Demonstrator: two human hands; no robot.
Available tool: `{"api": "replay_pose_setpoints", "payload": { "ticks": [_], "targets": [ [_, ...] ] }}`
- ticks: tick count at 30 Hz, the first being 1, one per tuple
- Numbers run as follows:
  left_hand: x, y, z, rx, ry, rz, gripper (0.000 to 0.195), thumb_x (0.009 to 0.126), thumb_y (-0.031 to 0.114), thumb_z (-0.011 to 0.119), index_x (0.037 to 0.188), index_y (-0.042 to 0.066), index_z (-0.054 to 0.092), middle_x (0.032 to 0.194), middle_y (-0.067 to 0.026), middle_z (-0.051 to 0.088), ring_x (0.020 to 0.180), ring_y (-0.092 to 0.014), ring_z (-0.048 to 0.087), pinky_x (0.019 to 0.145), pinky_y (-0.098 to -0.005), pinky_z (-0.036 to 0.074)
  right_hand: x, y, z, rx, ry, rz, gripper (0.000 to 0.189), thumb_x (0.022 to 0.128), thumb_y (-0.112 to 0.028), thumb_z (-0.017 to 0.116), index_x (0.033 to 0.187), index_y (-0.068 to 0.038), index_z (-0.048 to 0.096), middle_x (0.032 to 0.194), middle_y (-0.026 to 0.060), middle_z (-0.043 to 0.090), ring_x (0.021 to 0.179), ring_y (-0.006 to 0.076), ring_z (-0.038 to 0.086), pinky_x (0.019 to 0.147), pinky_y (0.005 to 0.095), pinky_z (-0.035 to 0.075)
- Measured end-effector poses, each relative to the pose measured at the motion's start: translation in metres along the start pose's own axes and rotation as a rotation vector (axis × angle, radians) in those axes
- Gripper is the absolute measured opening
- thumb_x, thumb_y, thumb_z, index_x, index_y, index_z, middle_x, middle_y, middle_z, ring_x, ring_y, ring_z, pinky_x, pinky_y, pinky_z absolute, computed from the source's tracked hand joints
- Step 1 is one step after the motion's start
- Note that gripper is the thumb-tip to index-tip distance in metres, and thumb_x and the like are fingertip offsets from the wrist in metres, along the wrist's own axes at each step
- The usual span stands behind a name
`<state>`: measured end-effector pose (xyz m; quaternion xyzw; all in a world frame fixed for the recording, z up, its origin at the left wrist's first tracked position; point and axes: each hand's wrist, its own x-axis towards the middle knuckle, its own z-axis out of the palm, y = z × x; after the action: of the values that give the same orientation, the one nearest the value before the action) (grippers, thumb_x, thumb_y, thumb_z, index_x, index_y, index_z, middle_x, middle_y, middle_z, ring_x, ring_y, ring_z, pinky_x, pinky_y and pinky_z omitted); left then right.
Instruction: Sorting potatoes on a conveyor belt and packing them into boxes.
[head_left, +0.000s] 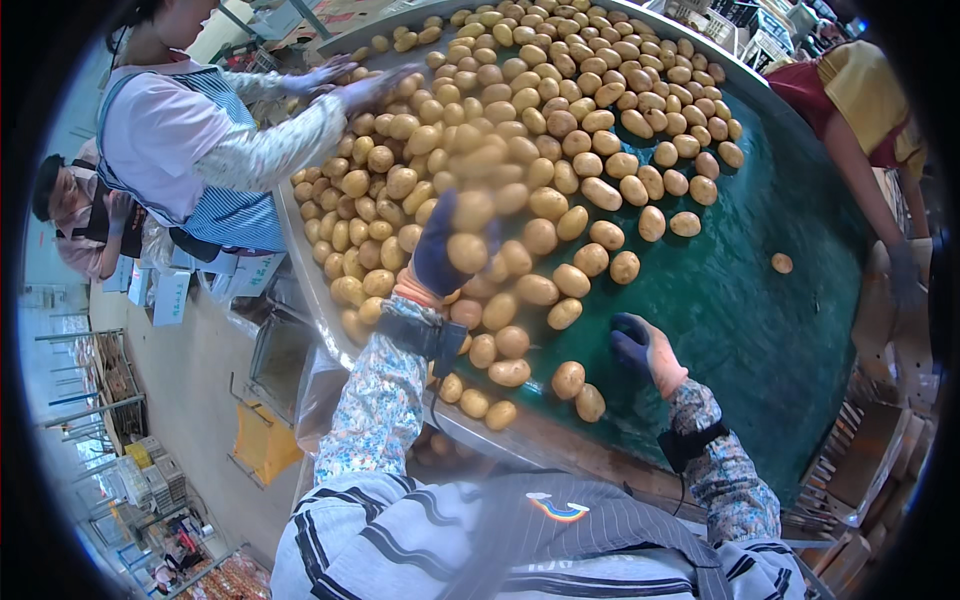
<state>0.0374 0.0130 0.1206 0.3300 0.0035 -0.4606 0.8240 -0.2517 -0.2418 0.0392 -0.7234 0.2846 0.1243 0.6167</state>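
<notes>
Many potatoes lie heaped over the left and middle of a green-topped sorting table with a metal rim. My left hand, in a dark blue and pink glove, is among the potatoes at the near left; a potato lies at its palm, and whether the fingers grip it I cannot tell. My right hand, gloved alike, hovers over or rests on the green surface with fingers apart and holds nothing. Two potatoes lie to its left.
At the left, a co-worker's gloved hands reach into the heap. Another co-worker's arm reaches down at the right rim, near cardboard boxes. A yellow container stands on the floor at left. A lone potato lies towards the right.
</notes>
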Motion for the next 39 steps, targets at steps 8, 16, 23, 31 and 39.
{"api": "replay_pose_setpoints", "payload": {
  "ticks": [8,16,23,31,39],
  "targets": [
    [-0.153,0.062,-0.012,0.762,-0.218,-0.481,0.051,0.090,0.036,0.070,0.129,0.004,0.062,0.113,-0.0131,0.068,0.101,-0.023,0.066,0.088,-0.0353,0.054,-0.006,-0.038,-0.005,0.262,-0.139,0.142,0.043,0.098,-0.019,0.065,0.135,-0.001,0.052,0.104,0.0048,0.064,0.082,0.0105,0.060,0.072,0.0255,0.052],
    [-0.108,0.049,-0.004,1.739,0.086,0.381,0.031,0.094,0.016,0.065,0.122,0.003,0.066,0.105,-0.0181,0.072,0.097,-0.029,0.070,0.086,-0.0351,0.054,0.000,-0.070,0.057,-0.061,-0.279,-0.121,0.065,0.091,-0.031,0.072,0.143,-0.002,0.046,0.120,0.0155,0.063,0.109,0.0225,0.061,0.091,0.0354,0.052],
    [0.120,0.018,-0.007,2.188,0.301,0.334,0.044,0.093,0.014,0.053,0.137,0.012,0.056,0.132,-0.0252,0.057,0.123,-0.045,0.053,0.107,-0.0486,0.041,-0.001,-0.092,0.021,-0.351,-0.046,-0.428,0.055,0.089,-0.018,0.074,0.138,-0.005,0.053,0.106,0.0093,0.068,0.093,0.0162,0.064,0.084,0.0334,0.055],
    [0.057,0.046,-0.009,0.843,0.014,0.123,0.043,0.082,0.015,0.073,0.121,0.008,0.059,0.099,-0.0104,0.066,0.093,-0.025,0.065,0.076,-0.0354,0.053,0.059,-0.012,-0.179,-0.253,0.708,-0.114,0.060,0.088,-0.023,0.078,0.138,-0.003,0.052,0.111,0.0163,0.066,0.089,0.0205,0.065,0.077,0.0351,0.055],
    [-0.232,0.040,-0.055,0.340,0.441,-0.207,0.034,0.096,0.032,0.060,0.113,0.003,0.061,0.084,-0.0090,0.062,0.069,-0.020,0.064,0.061,-0.0267,0.053,0.144,-0.034,-0.179,-0.113,0.413,-0.148,0.075,0.090,-0.032,0.076,0.150,-0.007,0.040,0.108,0.0120,0.065,0.084,0.0169,0.060,0.070,0.0307,0.050]
  ]
}}
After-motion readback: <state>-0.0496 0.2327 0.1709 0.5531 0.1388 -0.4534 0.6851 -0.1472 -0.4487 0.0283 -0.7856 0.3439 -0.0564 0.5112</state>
